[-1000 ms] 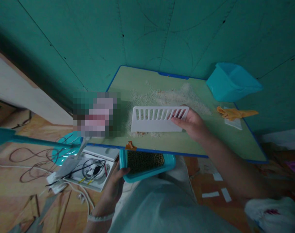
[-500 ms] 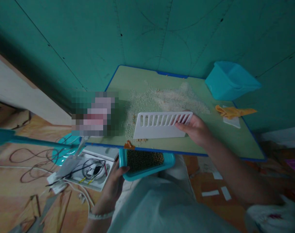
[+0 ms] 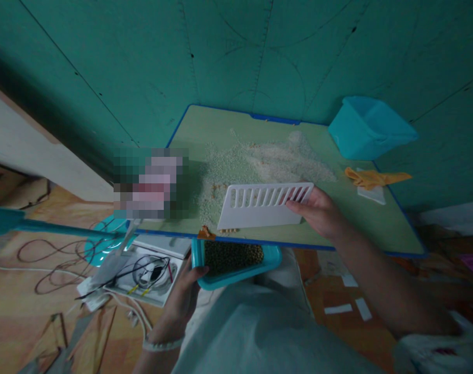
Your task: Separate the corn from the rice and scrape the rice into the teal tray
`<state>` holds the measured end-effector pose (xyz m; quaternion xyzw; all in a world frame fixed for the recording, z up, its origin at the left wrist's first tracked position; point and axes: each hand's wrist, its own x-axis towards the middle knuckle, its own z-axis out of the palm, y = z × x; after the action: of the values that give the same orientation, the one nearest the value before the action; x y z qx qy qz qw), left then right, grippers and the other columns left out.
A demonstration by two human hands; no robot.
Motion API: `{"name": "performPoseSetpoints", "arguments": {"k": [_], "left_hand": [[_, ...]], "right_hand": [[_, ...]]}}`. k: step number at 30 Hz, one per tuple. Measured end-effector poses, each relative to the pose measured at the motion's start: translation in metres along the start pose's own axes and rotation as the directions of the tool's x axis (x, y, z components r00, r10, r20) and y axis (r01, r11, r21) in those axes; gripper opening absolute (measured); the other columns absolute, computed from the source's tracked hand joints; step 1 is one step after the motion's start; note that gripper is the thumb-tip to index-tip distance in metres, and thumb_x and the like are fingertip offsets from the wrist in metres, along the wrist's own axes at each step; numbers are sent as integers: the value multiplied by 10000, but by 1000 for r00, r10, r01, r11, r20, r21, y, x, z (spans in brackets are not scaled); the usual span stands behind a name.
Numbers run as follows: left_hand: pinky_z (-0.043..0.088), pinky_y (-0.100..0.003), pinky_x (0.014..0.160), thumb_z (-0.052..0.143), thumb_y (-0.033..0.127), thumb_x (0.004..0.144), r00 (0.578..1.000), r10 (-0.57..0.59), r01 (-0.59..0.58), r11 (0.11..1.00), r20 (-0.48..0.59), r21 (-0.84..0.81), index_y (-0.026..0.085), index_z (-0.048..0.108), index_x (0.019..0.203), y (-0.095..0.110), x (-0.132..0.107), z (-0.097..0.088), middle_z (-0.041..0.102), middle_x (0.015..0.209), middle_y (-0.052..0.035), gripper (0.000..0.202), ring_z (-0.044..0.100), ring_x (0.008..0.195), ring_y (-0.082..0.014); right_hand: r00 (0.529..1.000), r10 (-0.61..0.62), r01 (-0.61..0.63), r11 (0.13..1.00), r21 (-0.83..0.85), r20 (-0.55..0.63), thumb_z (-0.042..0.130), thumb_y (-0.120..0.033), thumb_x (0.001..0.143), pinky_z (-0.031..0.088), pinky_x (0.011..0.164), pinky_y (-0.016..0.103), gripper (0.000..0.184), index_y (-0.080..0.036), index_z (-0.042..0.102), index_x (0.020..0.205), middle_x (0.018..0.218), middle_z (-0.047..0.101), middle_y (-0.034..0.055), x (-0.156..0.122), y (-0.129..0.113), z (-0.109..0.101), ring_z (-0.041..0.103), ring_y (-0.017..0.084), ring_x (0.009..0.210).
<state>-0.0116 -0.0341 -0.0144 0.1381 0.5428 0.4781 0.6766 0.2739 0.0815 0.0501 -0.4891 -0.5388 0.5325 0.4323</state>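
My right hand [image 3: 318, 212] grips the right end of a white slotted plastic panel [image 3: 261, 206], which stands on its long edge near the front edge of a green board with a blue rim [image 3: 361, 228]. A few brown grains [image 3: 229, 230] lie under the panel's left end. Pale rice-like grains [image 3: 259, 161] are spread across the board behind it. My left hand [image 3: 185, 293] holds a teal tray [image 3: 273, 258] filled with dark green beans just below the board's front edge.
A teal tub [image 3: 370, 127] stands at the board's back right, with an orange cloth [image 3: 372, 177] on a white card beside it. A blurred patch covers the board's left corner. Cables, a white box [image 3: 150, 272] and a teal stand base [image 3: 99, 244] lie on the floor at left.
My right hand has drawn the white panel toward the board's front edge, pushing a few brown grains ahead of it. The teal tray in my left hand has stayed put.
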Motion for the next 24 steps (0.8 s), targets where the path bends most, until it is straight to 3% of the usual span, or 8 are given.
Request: {"name": "performPoseSetpoints", "arguments": {"k": [9, 18, 24], "left_hand": [[534, -434, 941, 758, 274, 620, 999, 22, -24, 999, 49, 27, 219, 629, 1350, -5, 4, -4, 779, 1163, -49, 743, 624, 1207, -373], [550, -420, 912, 735, 267, 635, 997, 4, -7, 999, 82, 36, 246, 618, 1371, -5, -3, 2, 787, 1141, -39, 746, 645, 1181, -364], [565, -450, 884, 752, 255, 588, 999, 5, -6, 1000, 34, 31, 248, 612, 1375, 1, 0, 5, 762, 1224, -55, 799, 646, 1176, -393]], "right_hand": [[999, -12, 13, 1000, 21, -53, 853, -493, 697, 538, 766, 357, 330, -266, 676, 859, 829, 717, -3, -14, -3, -4, 659, 200, 794], [997, -76, 73, 990, -118, -23, 772, -477, 801, 538, 688, 329, 253, -258, 656, 851, 816, 726, 14, -36, -16, 6, 666, 200, 753], [993, -116, 110, 982, -151, -30, 731, -511, 829, 537, 666, 325, 262, -273, 636, 885, 778, 688, 6, -39, -10, 19, 647, 197, 729]]}}
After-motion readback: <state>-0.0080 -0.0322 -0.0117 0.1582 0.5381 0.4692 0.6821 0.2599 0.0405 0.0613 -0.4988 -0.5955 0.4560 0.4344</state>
